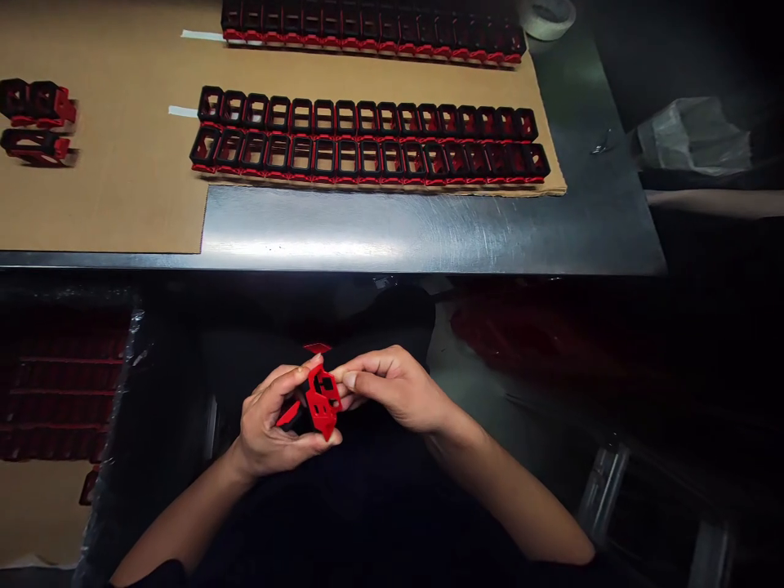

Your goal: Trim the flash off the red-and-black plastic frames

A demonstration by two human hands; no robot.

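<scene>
Over the person's black-clothed lap (306, 498), the left hand (269, 425) is curling partly closed, its thumb and fingers gripping a bright red moulded plastic part (322, 400), while the right hand (395, 388) is pinching the part's upper end between thumb and bent fingers. A red-and-black angled piece (287, 415) is sticking out beside the left fingers, and a thin red flat piece (317, 348) is showing just beyond the hands; whether either joins the held part is hard to tell. To the left, a plastic-wrapped stack of dark red parts (61, 384) is sitting in shadow. Farther out, a brushed steel table (392, 237) is running across the view, carrying a brown cardboard sheet (110, 180). On that sheet, 3 long rows of black-and-red rectangular frames (367, 159) are lying side by side, with a small cluster of similar frames (37, 122) off to the left. Past the sheet, a roll of pale tape (548, 16) is resting on the steel, near a crumpled clear plastic bag (692, 135).
</scene>
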